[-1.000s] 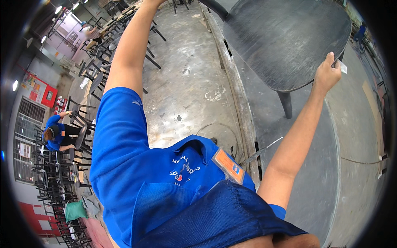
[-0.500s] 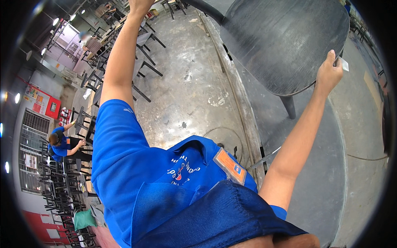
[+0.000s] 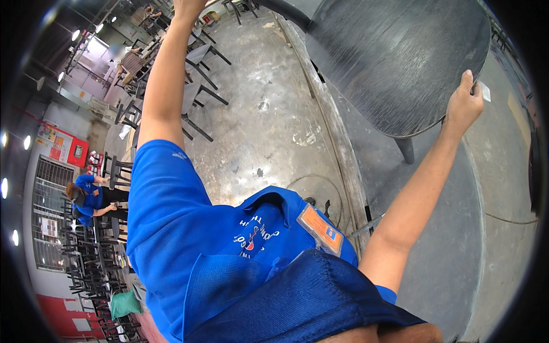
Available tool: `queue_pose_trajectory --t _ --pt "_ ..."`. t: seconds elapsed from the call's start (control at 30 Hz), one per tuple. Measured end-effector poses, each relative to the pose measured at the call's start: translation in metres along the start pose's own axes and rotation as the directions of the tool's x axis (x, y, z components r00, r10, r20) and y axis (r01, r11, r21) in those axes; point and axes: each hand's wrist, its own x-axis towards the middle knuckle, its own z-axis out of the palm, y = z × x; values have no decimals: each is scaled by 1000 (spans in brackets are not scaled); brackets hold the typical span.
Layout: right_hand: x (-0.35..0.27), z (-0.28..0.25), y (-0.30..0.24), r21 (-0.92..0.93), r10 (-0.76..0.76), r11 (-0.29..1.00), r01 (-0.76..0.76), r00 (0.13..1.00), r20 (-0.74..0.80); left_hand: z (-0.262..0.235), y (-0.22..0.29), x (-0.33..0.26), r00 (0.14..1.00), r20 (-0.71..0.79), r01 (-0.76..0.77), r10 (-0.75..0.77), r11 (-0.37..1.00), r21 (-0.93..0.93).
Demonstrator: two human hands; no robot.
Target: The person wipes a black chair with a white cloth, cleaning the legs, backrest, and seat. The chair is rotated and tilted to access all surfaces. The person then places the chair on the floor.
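Observation:
A black chair [image 3: 400,63] with a rounded wood-grain seat fills the upper right, one leg [image 3: 405,151] showing below it. My right hand [image 3: 464,108] is closed at the seat's near right edge, thumb up along the rim. A small white piece [image 3: 485,91] sticks out beside its fingers; what it is made of I cannot make out. My left arm reaches up to the top edge, where my left hand [image 3: 190,7] is mostly cut off and its fingers are hidden. Another dark chair part [image 3: 286,12] runs from the seat toward the upper left.
Beneath the chair lies a grey round-edged surface [image 3: 440,228], bordered by a worn wooden strip [image 3: 337,137]. Several black chairs [image 3: 197,94] line the concrete floor at left. A co-worker in blue [image 3: 86,197] stands by stacked chairs [image 3: 94,257]; another person [image 3: 123,57] is farther back.
The seat and my right hand have shifted slightly right and down in view. The white piece stays beside that hand. At left, the co-worker's arms have changed position.

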Motion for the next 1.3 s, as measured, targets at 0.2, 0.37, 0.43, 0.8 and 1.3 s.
queue_pose_trajectory --t 0.2,0.37,0.43,0.8,1.3 --pt "5 4 5 -14 -41 999 41 999 -16 -16 19 -26 982 -15 173 -188 926 -334" --pt "10 10 7 1 -75 997 75 997 -22 -14 53 -108 997 51 65 -50 927 -370" --pt "10 12 7 -21 -63 998 62 997 -33 -7 62 -142 969 205 209 -137 897 -390" --pt "-24 4 -5 -155 -187 971 182 982 -17 122 30 -137 147 830 142 -537 -819 -555" --pt "-126 -5 -80 186 308 919 -347 928 210 72 -38 -298 704 689 -184 -175 -981 -62"
